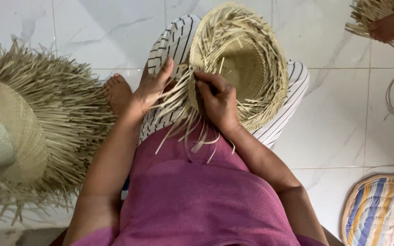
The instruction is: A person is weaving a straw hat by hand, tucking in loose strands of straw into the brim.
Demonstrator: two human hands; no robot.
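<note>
From the head camera, a half-woven straw hat (240, 64) rests on the striped lap, its hollow crown facing up toward the camera. The crown looks woven; the brim's loose strands remain unfinished, trailing toward the body. The right hand (217, 102) pinches strands at the hat's near edge; the left hand (153, 86), fingers spread, holds strands beside it.

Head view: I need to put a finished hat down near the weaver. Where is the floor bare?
Bare tile lies right of the hat being woven, above the striped cushion. More bare tile at top left, above the fringed hat stack. The lap is crowded: left hand, right hand, loose straw.
</note>
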